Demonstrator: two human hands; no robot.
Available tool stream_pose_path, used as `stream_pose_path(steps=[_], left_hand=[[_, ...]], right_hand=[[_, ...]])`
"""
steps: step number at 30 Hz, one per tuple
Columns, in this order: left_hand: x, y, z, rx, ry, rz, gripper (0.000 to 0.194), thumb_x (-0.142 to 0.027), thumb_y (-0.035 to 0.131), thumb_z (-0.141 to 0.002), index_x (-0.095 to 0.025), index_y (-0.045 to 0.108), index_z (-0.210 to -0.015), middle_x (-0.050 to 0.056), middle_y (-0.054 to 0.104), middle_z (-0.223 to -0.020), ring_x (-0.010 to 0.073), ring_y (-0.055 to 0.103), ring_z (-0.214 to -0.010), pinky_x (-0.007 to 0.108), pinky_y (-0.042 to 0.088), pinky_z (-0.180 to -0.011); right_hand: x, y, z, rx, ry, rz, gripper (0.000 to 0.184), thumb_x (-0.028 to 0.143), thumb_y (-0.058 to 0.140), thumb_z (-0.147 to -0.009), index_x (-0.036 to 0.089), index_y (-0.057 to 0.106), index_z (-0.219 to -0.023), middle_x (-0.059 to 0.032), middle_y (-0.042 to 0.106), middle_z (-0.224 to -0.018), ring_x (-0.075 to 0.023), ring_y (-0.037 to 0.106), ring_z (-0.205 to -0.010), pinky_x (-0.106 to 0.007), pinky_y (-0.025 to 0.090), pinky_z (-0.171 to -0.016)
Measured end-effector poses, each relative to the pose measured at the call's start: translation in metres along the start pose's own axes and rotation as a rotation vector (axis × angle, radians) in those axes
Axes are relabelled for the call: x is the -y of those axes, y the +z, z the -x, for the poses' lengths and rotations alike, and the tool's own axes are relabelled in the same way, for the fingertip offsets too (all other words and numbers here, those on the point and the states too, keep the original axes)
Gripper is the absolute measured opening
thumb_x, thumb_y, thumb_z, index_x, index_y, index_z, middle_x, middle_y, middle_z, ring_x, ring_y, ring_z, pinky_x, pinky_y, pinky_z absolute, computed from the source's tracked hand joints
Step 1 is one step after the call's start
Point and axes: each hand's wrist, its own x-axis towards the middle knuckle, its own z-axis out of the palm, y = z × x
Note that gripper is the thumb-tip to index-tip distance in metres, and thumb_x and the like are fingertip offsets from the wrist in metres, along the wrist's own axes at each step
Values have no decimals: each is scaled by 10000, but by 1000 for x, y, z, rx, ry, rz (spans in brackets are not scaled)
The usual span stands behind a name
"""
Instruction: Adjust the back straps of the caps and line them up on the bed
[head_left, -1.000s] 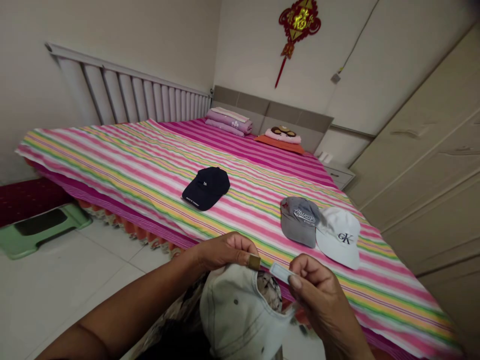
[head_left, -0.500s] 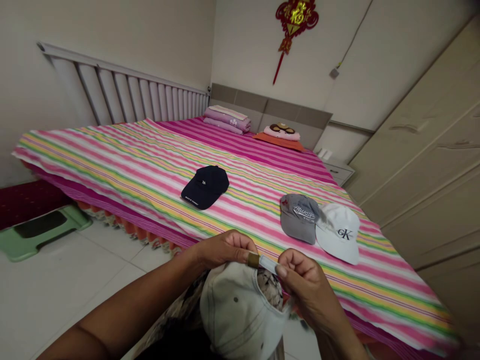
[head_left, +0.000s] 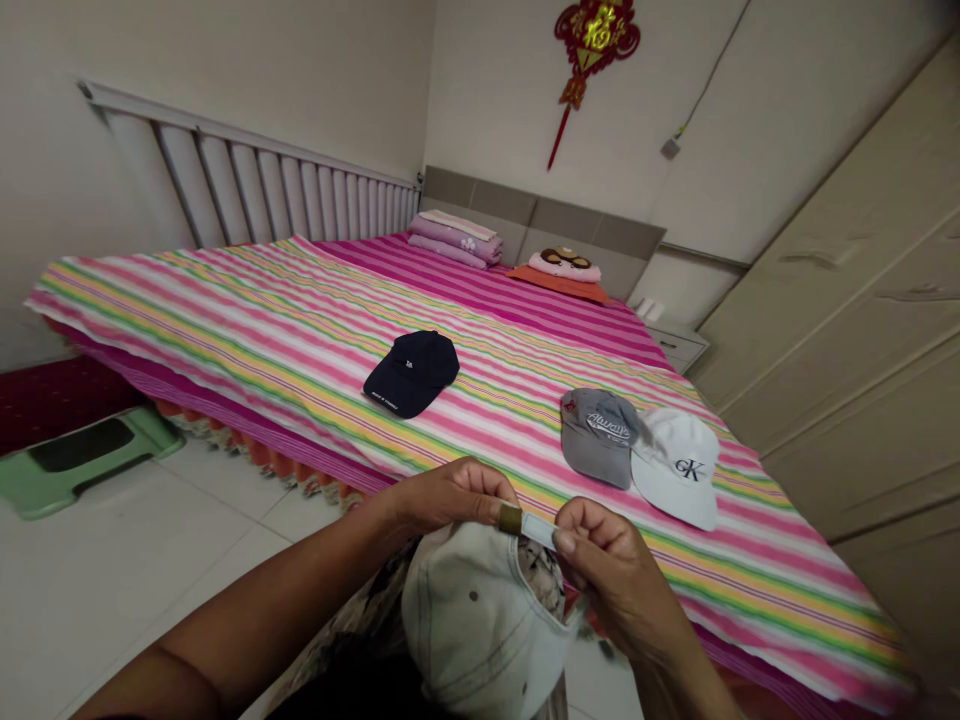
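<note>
A pale denim-like baseball cap (head_left: 472, 620) is held in front of me, its back opening facing right and up. My left hand (head_left: 465, 492) pinches the cap's back strap (head_left: 538, 530) by its brass-coloured buckle (head_left: 510, 518). Fingers and thumb of my right hand (head_left: 606, 548) are closed on the strap's other end. Beyond my hands, a navy cap (head_left: 414, 372) lies on the bed. To the right, a grey cap (head_left: 600, 440) with "Always" lettering touches a white cap (head_left: 679, 468) marked "CK".
A striped sheet (head_left: 247, 320) covers the bed. Folded purple bedding (head_left: 454, 240) and an orange and pink stack (head_left: 562, 275) lie by the headboard (head_left: 585, 225). At left, a green stool (head_left: 97, 455) stands on the tiled floor. A wardrobe (head_left: 847, 330) rises at right.
Almost nothing differs. Both hands keep their pinch on the strap, and the view has shifted very slightly.
</note>
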Motion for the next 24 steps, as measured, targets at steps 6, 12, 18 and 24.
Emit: stream_pose_path(steps=[6, 12, 18, 24], left_hand=[[0, 0, 1, -2, 7, -11, 282, -348, 709, -599, -98, 616, -690, -16, 553, -591, 31, 434, -496, 152, 318, -487], [-2, 0, 2, 10, -7, -43, 276, -352, 694, -614, -104, 609, -701, -29, 529, -579, 27, 410, -479, 150, 303, -469], [-5, 2, 2, 16, -8, -121, 315, -395, 682, -615, -103, 609, -712, -22, 517, -580, 37, 404, -488, 159, 305, -469], [-4, 2, 1, 6, 30, -226, 325, -420, 659, -632, -113, 619, -732, -7, 523, -606, 59, 416, -526, 171, 324, -487]], right_hand=[[11, 3, 2, -18, -16, 177, 284, 413, 653, -656, 152, 543, -637, 59, 400, -449, -55, 307, -394, -191, 225, -376], [17, 7, 2, -1, -112, 352, 267, 401, 598, -707, 141, 629, -654, 32, 437, -474, -74, 344, -431, -209, 263, -400], [15, 3, -1, 0, -167, 404, 244, 375, 599, -705, 150, 624, -614, 17, 477, -509, -90, 380, -479, -220, 310, -448], [18, 1, 0, 8, -177, 461, 232, 354, 597, -699, 146, 627, -602, 16, 482, -487, -95, 382, -469, -225, 320, -441]])
